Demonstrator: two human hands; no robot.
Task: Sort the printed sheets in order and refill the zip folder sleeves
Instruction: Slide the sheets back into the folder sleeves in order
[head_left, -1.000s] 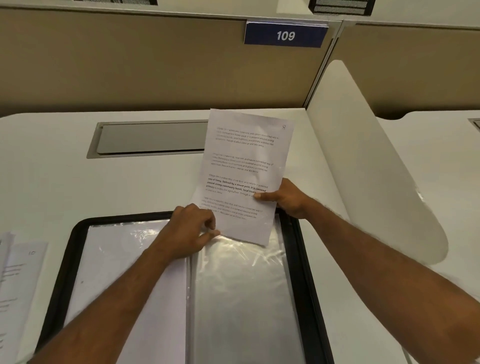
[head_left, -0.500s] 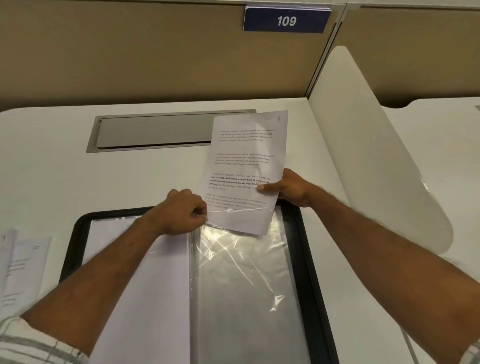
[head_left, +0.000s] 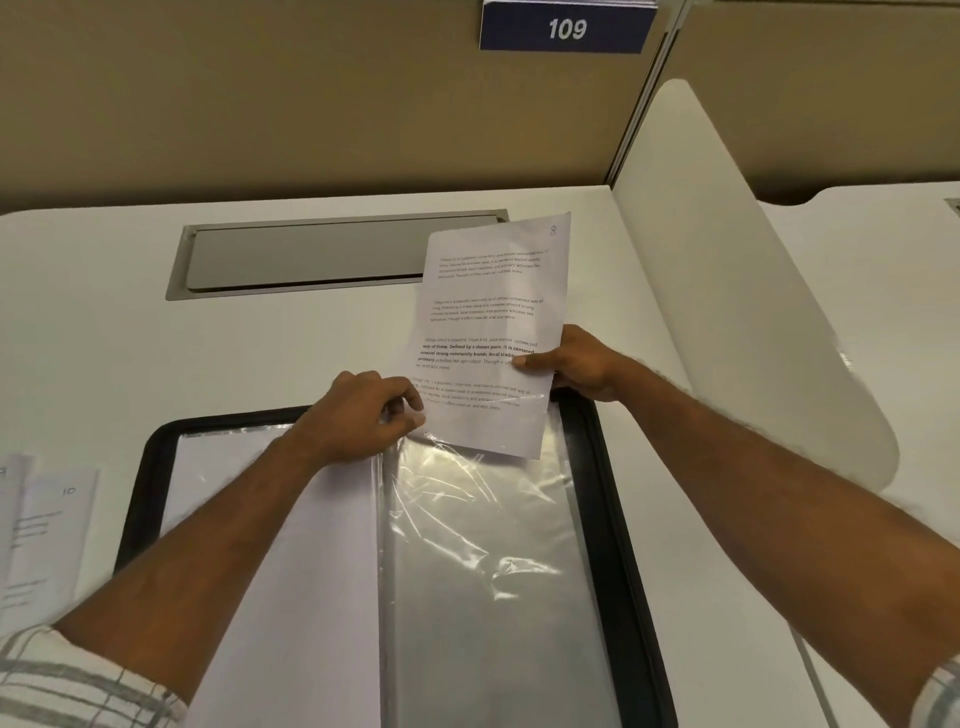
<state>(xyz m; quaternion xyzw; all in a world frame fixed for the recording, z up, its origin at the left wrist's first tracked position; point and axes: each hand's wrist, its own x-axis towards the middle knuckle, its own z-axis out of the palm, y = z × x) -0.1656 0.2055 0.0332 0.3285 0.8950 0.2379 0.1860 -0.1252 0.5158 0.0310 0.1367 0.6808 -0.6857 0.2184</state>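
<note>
Head view: fingers of the left hand (head_left: 358, 415) pinch the clear plastic sleeve (head_left: 483, 545) open at its twelve o'clock mouth, apparently so the right hand (head_left: 576, 364), gripping the white printed sheet (head_left: 488, 312), can feed it in.

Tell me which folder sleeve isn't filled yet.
The right-hand sleeve: clear and crinkled, with the printed sheet only entering its top. The left-hand sleeve shows a white page inside.

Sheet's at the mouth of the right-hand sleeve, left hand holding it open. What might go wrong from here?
1. The printed sheet sits tilted against the clear sleeve; its lower corner may snag the wrinkled film and crease.
2. The left hand pinches the sleeve mouth only near the spine; if that slips, the opening likely closes.
3. The right hand grips one side edge only, so pushing down may buckle the paper.
</note>
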